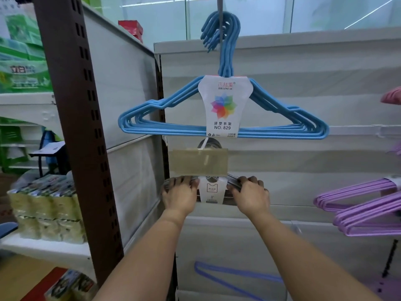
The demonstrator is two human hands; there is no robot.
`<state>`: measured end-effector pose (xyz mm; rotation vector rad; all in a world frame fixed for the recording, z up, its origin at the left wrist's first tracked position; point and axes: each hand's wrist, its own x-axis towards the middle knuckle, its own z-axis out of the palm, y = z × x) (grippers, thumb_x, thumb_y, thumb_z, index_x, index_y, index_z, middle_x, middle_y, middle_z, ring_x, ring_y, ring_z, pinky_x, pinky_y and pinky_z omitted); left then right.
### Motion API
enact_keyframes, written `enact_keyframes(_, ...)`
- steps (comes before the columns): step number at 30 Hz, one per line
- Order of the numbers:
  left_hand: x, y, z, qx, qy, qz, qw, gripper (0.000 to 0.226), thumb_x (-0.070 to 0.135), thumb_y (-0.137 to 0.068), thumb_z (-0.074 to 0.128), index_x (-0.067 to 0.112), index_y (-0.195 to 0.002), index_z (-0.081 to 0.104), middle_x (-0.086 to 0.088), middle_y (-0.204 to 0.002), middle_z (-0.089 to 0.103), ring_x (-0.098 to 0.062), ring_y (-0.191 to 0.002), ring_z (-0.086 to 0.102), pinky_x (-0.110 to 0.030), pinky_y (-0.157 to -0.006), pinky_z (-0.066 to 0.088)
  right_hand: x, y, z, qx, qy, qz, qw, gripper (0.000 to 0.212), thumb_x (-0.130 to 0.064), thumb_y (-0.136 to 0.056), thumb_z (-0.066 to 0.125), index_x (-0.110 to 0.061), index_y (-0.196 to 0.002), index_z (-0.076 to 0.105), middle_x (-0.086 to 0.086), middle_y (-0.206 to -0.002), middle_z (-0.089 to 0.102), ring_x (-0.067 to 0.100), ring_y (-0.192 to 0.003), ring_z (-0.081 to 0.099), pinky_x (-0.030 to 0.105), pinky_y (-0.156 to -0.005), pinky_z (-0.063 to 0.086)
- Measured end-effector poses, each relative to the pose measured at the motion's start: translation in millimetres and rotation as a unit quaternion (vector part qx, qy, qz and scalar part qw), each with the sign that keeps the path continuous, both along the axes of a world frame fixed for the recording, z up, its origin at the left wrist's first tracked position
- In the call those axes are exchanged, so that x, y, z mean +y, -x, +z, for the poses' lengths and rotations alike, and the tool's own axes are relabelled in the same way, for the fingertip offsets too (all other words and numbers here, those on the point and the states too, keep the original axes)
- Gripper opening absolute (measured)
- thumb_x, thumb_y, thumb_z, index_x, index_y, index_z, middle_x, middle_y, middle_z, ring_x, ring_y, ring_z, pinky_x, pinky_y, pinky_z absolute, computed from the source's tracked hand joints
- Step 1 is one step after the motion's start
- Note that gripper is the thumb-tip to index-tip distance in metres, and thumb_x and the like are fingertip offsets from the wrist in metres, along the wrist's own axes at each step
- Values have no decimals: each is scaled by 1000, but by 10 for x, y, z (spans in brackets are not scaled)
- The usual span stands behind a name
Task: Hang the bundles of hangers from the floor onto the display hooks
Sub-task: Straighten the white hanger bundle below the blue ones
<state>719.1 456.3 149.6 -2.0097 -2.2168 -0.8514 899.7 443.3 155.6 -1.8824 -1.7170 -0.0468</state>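
A bundle of grey metal hangers (217,187), banded by a white paper label (212,190), is held out in front of the person at the white slatted display wall (303,88), directly below a blue bundle of hangers (223,109) that already hangs from a display hook (220,5) overhead. The left hand (179,195) grips the bundle's left shoulder and the right hand (250,195) grips its right shoulder, fingers curled over the wires, so both hands are equally near. The bundle's long axis runs left to right, level, facing the wall. Its hook ends point upward but are hidden behind a yellowish price tag holder (198,161), so whether they have caught a hook cannot be told. The lower hook itself is not visible. Purple bundles of hangers (364,205) hang at the right, cut off by the edge. A blue hanger (236,276) lies blurred near the floor.
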Motion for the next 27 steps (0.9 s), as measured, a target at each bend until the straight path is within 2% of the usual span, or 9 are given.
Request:
enact_keyframes(5, 44, -27, 56, -18, 16, -2, 1000, 42, 46, -100, 26, 28, -129, 50, -4, -143, 43, -25, -134, 32, -45, -112, 23, -22, 28, 6, 16, -16, -26, 999, 45, -44, -90, 50, -19, -127, 52, 8, -127, 50, 28, -119, 44, 40, -97, 37)
enact_keyframes(8, -22, -46, 125, -49, -16, 14, 999, 36, 47, -97, 38, 25, -111, 63, -8, -126, 58, -29, -123, 46, -43, -108, 31, -106, 80, 29, 14, -66, -37, 997, 44, -43, -89, 50, -22, -129, 51, 5, -130, 50, 26, -122, 42, 40, -101, 31)
enact_keyframes(10, -124, -48, 187, -78, -70, 26, 994, 30, 41, -94, 48, 20, -106, 65, -10, -115, 62, -31, -112, 52, -43, -102, 37, -178, 97, 64, 10, -141, -33, 989, 39, -37, -87, 54, -21, -123, 55, 4, -122, 55, 25, -117, 45, 39, -99, 31)
enact_keyframes(13, -330, -1, 292, -133, -184, 29, 973, 26, 22, -90, 56, 13, -114, 58, -12, -111, 58, -30, -103, 53, -43, -89, 46, -269, 63, 184, 11, -281, -38, 959, 27, -26, -82, 61, -17, -108, 61, 3, -102, 61, 25, -97, 55, 38, -85, 39)
enact_keyframes(16, -499, 79, 409, -149, -283, 45, 946, 29, 9, -85, 61, 7, -114, 56, -12, -111, 55, -29, -103, 52, -41, -85, 44, -366, -39, 410, 33, -359, -71, 930, 26, -28, -80, 49, -15, -99, 60, 3, -95, 61, 24, -88, 56, 35, -78, 38)
enact_keyframes(19, -560, 176, 563, -151, -355, 83, 919, 33, 5, -84, 60, 7, -116, 55, -14, -114, 54, -31, -104, 52, -41, -84, 44, -458, -158, 652, 51, -412, -98, 904, 32, -31, -77, 38, -14, -96, 57, 6, -93, 59, 27, -89, 54, 36, -77, 33)
enact_keyframes(23, -525, 311, 857, -144, -401, 97, 900, 43, 8, -86, 58, 10, -129, 51, -16, -131, 50, -34, -118, 48, -48, -94, 41, -477, -281, 1014, 33, -434, -98, 895, 41, -34, -80, 38, -12, -110, 56, 9, -109, 60, 28, -105, 49, 40, -89, 34)
enact_keyframes(25, -489, 350, 1009, -109, -382, 96, 913, 49, 16, -91, 55, 14, -138, 45, -14, -142, 44, -34, -129, 42, -49, -103, 34, -453, -329, 1180, -4, -392, -89, 916, 49, -35, -85, 40, -11, -126, 53, 11, -126, 56, 32, -119, 47, 47, -100, 35)
enact_keyframes(27, -455, 360, 1132, -78, -344, 92, 931, 54, 26, -96, 48, 19, -147, 32, -10, -153, 29, -31, -139, 28, -49, -111, 24, -436, -344, 1296, -41, -321, -72, 944, 52, -34, -94, 45, -16, -142, 40, 10, -144, 43, 32, -134, 34, 50, -111, 22)
